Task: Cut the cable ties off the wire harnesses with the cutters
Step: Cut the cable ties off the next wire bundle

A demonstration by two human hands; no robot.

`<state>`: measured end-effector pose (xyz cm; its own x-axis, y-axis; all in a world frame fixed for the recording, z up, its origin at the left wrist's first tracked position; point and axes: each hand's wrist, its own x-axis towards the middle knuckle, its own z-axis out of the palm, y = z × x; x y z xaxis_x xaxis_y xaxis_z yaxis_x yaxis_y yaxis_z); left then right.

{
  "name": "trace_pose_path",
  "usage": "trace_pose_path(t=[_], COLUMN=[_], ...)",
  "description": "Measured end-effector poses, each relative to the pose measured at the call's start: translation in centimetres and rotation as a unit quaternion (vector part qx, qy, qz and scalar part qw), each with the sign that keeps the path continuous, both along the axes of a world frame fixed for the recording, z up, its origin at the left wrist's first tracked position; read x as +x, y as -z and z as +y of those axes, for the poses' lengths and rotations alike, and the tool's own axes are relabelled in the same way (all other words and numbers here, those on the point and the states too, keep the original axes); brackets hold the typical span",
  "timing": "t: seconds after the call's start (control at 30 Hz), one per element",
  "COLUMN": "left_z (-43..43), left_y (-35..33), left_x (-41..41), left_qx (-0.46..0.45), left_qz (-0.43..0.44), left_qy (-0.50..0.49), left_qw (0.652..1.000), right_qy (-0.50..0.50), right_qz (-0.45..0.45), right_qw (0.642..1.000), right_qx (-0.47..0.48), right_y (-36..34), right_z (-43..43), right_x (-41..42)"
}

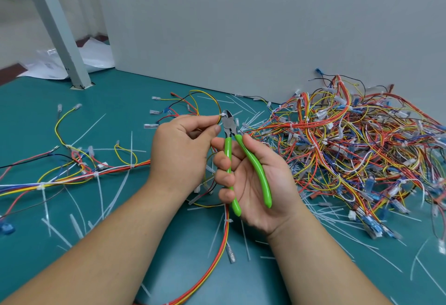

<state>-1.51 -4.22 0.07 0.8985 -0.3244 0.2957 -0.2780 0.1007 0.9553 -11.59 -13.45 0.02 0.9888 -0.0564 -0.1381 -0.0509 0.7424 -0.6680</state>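
Over the teal table (120, 116), the right hand (246, 192) gripped the cutters (256, 168), with fingers curled round one green handle and the other handle across the palm. Their long axis ran away from the person, jaws pointing up-frame, tip at a white cable tie (220, 114) on the wire harness (218, 104), which the left hand (178, 150) pinched.

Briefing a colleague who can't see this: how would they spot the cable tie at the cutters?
From the big harness tangle on the right, go left over the teal table to the left hand. It pinches a yellow wire; the white cable tie sits on that, above the fingertips. It alone is at the tip of the green-handled cutters the right hand holds.
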Motion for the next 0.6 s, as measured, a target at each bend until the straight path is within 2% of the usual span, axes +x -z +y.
trace_pose_path(t=[0.27,0.6], left_z=[-0.02,-0.44], left_y=[0.05,0.57], left_x=[0.18,0.17], left_qx=[0.004,0.037], left_qz=[-0.006,-0.015], left_qy=[-0.014,0.000], left_qw=[1.000,0.999], right_qy=[0.015,0.179], right_qz=[-0.007,-0.048], right_qw=[1.000,0.981], right_qx=[-0.002,0.050], right_y=[-0.19,0.36], right_z=[0.32,-0.02], right_x=[0.02,0.29])
